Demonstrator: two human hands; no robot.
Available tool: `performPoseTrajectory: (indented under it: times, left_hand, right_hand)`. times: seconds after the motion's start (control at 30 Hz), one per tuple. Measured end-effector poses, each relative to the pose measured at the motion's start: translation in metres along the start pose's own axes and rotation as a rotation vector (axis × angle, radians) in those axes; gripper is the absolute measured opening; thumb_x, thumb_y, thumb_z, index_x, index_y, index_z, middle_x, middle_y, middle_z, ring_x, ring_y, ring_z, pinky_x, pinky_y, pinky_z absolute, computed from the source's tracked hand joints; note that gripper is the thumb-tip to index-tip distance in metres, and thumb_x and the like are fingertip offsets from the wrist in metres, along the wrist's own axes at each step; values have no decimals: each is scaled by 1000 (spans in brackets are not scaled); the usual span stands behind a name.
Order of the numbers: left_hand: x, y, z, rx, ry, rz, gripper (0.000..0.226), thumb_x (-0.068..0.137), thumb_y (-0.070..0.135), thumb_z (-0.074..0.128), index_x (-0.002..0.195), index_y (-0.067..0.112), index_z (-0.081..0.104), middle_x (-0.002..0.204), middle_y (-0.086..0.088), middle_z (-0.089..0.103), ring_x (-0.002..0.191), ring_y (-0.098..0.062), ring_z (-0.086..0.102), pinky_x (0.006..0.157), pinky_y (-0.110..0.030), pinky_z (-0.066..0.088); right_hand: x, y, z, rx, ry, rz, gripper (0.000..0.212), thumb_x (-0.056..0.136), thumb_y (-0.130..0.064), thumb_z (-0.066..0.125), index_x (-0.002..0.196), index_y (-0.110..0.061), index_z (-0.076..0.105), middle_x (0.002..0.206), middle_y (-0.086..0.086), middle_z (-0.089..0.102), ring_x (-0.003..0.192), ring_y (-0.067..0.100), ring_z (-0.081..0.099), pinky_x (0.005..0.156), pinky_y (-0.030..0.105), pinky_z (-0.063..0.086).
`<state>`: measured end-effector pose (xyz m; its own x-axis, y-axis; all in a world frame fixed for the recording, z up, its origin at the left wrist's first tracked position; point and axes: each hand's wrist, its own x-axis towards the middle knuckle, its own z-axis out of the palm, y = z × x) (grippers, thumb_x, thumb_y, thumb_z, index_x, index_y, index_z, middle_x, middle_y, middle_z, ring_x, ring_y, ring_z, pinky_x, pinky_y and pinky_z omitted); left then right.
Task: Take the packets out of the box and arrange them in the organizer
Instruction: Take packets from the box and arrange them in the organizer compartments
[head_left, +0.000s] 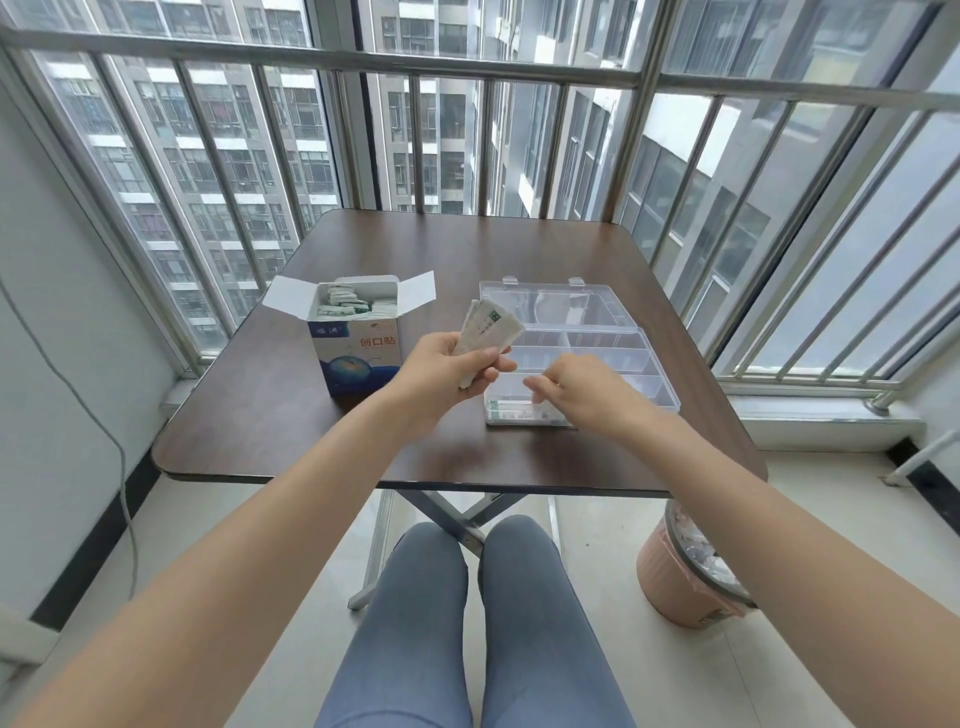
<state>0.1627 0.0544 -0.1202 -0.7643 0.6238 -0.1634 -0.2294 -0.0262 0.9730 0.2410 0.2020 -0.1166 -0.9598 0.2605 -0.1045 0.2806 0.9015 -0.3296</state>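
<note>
Left hand (451, 370) grips fanned stack of packets (488, 327), lifted just left of right hand (574, 388); right fingers loosely curled, holding nothing, over organizer (657, 382) near compartment; box (357, 343) beyond left hand. Risk: loose fan slips, packets scatter

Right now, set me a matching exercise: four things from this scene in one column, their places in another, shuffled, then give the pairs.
Things:
1. box
2. handful of packets
3. organizer
4. bin

Places:
A. on the floor, beside the table's right corner
B. on the table's right half, lid open
C. gripped in the left hand
D. on the table's left half, flaps open

Pairs: 1-D, 2-C, 3-B, 4-A
</note>
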Motion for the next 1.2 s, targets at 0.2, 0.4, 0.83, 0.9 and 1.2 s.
performPoseTrajectory:
  times: [0.2, 0.4, 0.83, 0.9, 1.2]
  left_hand:
    - [-3, 2, -1, 66, -64, -27, 15, 93, 8, 55, 106, 5, 61, 76, -1, 71, 54, -1, 51, 59, -12, 47]
    - [-8, 6, 2, 138, -187, -50, 15, 94, 11, 54, 106, 16, 61, 76, 2, 71, 53, -1, 50, 61, -13, 46]
    - [3, 4, -7, 165, 150, 89, 12, 96, 22, 52, 91, 23, 63, 84, 1, 63, 51, 1, 53, 52, -10, 40]
    - [4, 6, -8, 160, 184, 112, 15, 96, 22, 52, 87, 26, 62, 83, 2, 64, 52, -1, 53, 54, -13, 39]
    - [6, -1, -6, 187, 154, 104, 14, 96, 25, 53, 100, 18, 65, 80, 3, 65, 53, 0, 52, 50, -10, 39]
  right_hand:
    - [-4, 2, -18, 777, 178, 20, 14, 91, -26, 58, 96, -15, 66, 88, 3, 69, 60, 8, 58, 58, 18, 39]
    - [-2, 1, -21, 1021, 226, 68, 21, 79, -9, 73, 99, -8, 65, 67, 5, 62, 47, 4, 55, 51, 17, 39]
    - [-4, 20, -12, 1274, 235, 103, 16, 85, -11, 67, 79, 4, 64, 72, 10, 65, 68, 13, 68, 77, 20, 56]
    - [-4, 24, -11, 1090, 266, 96, 11, 80, -6, 71, 79, 4, 66, 69, 7, 65, 62, 6, 66, 70, 17, 55]
    - [0, 15, 2, 373, 298, -3, 6, 68, -5, 76, 71, -5, 70, 72, 5, 68, 74, 17, 64, 69, 23, 49]
